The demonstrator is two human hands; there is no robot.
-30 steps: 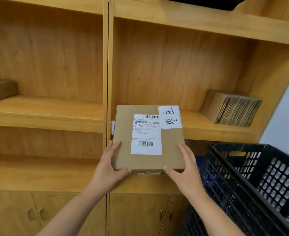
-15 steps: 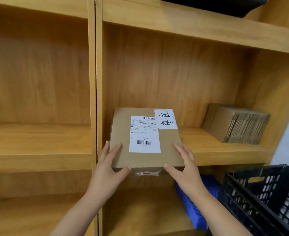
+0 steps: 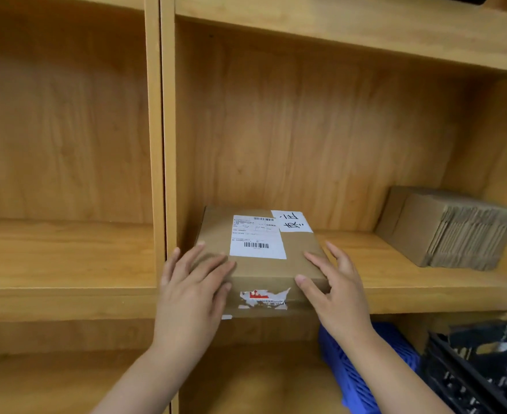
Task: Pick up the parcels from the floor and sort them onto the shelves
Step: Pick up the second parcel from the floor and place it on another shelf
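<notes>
A flat brown cardboard parcel [image 3: 298, 265] with a white shipping label and a handwritten white note lies on the wooden shelf [image 3: 395, 282] of the right-hand bay, hard against the left upright. Its front edge overhangs the shelf lip a little, and torn red-and-white tape shows on its front face. My left hand [image 3: 191, 289] presses on the parcel's near left corner, fingers spread over the top. My right hand [image 3: 334, 289] holds the near right corner, thumb on the front edge.
A stack of flattened cardboard boxes [image 3: 452, 228] stands at the right end of the same shelf. A vertical divider [image 3: 162, 144] separates the left bay's shelf [image 3: 64, 264]. Below are a blue plastic basket [image 3: 362, 380] and a black plastic crate [image 3: 485, 369] at the lower right.
Both hands carried the parcel up and forward and set it down on the right bay's shelf. The view closed in on the shelf, and the crate slid toward the lower right.
</notes>
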